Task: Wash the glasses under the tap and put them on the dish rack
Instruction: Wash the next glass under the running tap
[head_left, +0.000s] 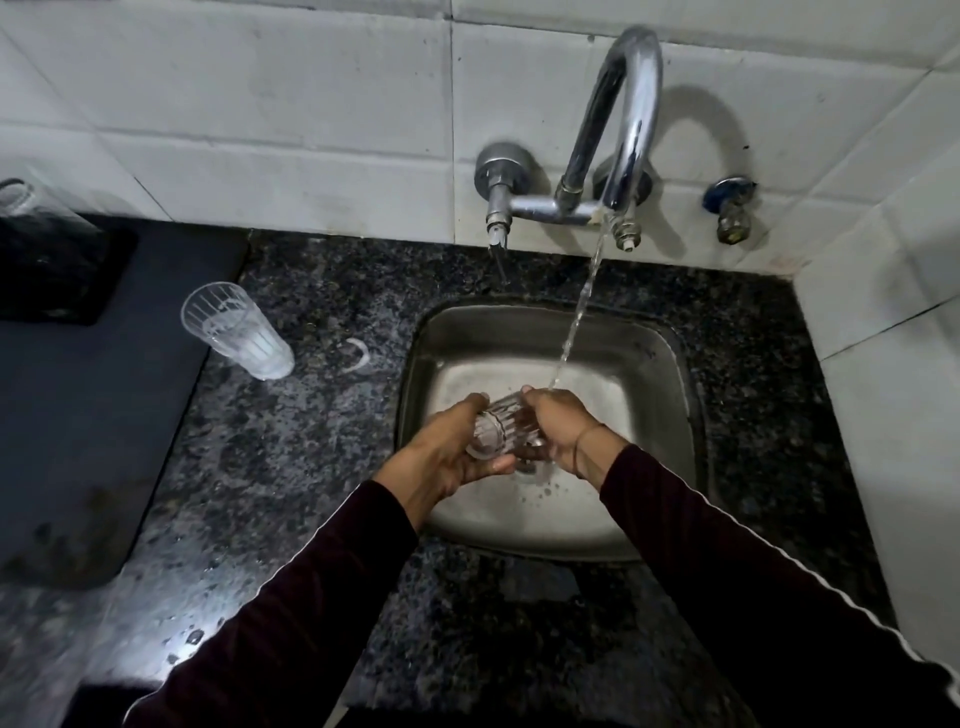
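while tap (618, 130) runs, left hand (451, 453) and right hand (558, 423) both grip ribbed glass (501, 428) over sink (670, 364).

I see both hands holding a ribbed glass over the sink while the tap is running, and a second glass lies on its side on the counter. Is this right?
Not quite. In the head view the second glass stands upright on the counter, not on its side. The rest holds: the left hand and right hand hold the ribbed glass over the sink, tap running.
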